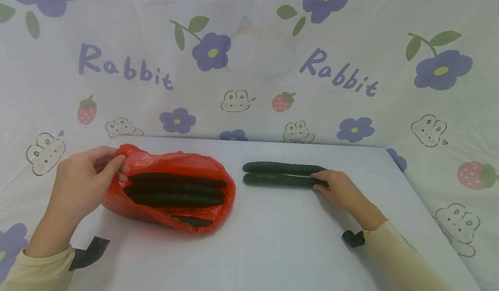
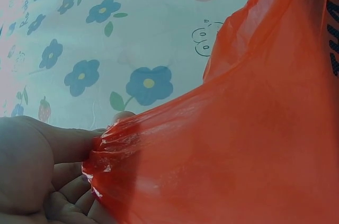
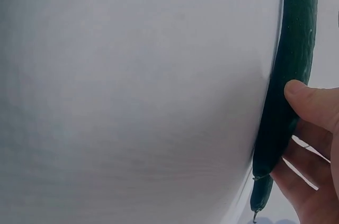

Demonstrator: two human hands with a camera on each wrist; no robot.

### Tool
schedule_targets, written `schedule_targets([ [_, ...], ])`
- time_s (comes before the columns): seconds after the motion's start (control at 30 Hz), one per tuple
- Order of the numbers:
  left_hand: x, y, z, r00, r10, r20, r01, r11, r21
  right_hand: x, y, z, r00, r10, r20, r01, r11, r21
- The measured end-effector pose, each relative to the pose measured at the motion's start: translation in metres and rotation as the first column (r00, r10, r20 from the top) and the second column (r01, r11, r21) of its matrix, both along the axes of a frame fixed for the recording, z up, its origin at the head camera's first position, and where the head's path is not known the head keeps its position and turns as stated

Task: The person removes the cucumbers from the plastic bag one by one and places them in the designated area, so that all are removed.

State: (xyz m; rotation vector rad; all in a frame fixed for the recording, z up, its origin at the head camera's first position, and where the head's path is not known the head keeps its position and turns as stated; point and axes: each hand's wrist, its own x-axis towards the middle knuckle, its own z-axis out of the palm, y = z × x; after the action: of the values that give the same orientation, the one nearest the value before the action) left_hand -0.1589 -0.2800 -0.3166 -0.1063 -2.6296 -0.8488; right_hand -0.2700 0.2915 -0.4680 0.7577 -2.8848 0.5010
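Tabletop [image 1: 273,243], left grip [image 1: 83,180] pinching bag [image 2: 233,139], right grip [image 1: 338,191] pinching cucumber [image 3: 294,49], bagged cucumbers [image 1: 175,193] in head view only

On the far side I note a white, purple-flowered sheet [image 1: 257,61]; nearer me, a flat white tabletop [image 1: 265,239].

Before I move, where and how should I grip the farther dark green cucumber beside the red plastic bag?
Probably grip its middle from above, pinching across its width. The long dark green cucumber lies flat, its top exposed; the right hand is at its right end, and the nearer green cucumber leaves little room alongside.
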Motion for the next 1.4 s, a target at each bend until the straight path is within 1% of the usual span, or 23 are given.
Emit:
schedule_targets([
  [0.17,0.000,0.000,0.000,1.000,0.003,-0.004,-0.003,1.000,-0.006,-0.001,-0.001,0.004,1.000,-0.013,-0.002,0.013,1.000,0.000],
  [0.37,0.000,0.000,0.000,1.000,-0.004,-0.006,0.004,1.000,0.010,0.000,-0.003,0.008,1.000,-0.028,0.014,0.028,1.000,0.009],
  [0.6,0.000,0.001,0.002,1.000,0.002,0.015,-0.002,1.000,0.013,0.001,-0.002,0.008,0.999,-0.031,0.007,0.031,1.000,0.002],
  [0.8,-0.001,0.000,0.001,1.000,0.002,0.019,-0.002,1.000,0.012,0.003,-0.003,0.008,0.999,-0.034,0.033,0.034,0.999,-0.001],
  [0.9,0.000,0.000,0.001,1.000,0.002,0.017,-0.002,1.000,0.011,0.003,-0.004,0.009,0.999,-0.024,0.040,0.023,1.000,0.008],
  [1.1,0.000,-0.001,0.001,1.000,0.009,0.010,-0.009,1.000,0.003,0.002,-0.007,0.012,1.000,0.010,0.015,-0.010,0.999,0.035],
  [1.17,0.000,-0.002,0.000,1.000,0.010,0.010,-0.010,1.000,0.004,0.002,-0.009,0.013,1.000,0.009,0.009,-0.009,0.999,0.048],
  [1.4,0.001,-0.002,0.000,1.000,0.012,-0.005,-0.012,1.000,0.000,0.000,-0.011,0.012,0.999,-0.038,0.009,0.037,0.996,0.082],
])
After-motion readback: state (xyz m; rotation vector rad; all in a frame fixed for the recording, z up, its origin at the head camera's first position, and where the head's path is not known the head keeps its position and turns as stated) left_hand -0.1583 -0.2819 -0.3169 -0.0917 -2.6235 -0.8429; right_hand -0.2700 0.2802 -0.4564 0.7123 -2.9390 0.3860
